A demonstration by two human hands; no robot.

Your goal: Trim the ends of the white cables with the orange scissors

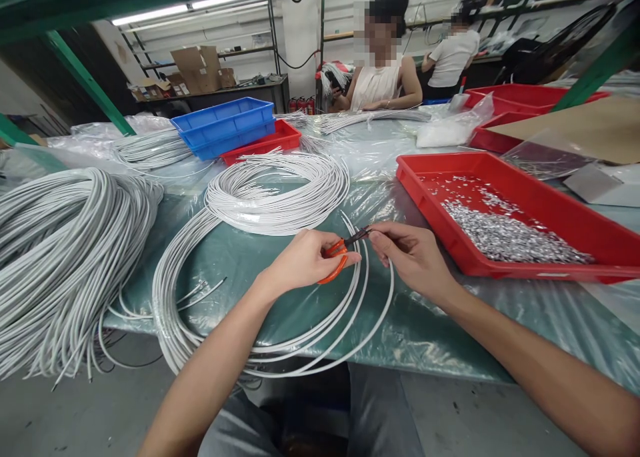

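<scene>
My left hand (306, 260) is closed round a small orange-handled cutter (336, 256) whose dark jaws point right. My right hand (407, 254) pinches the end of a white cable (381, 310) and holds it at the cutter's jaws. That cable loops down over the front edge of the green table (240, 257). Several more white cable loops (170, 297) lie just left of my hands, and a coiled bundle (280, 194) sits behind them.
A red tray (545, 200) with several small silver metal parts (505, 234) stands at right. A big heap of white cables (60, 250) fills the left. Blue (225, 124) and red (283, 140) bins sit at the back. Two people work beyond the table.
</scene>
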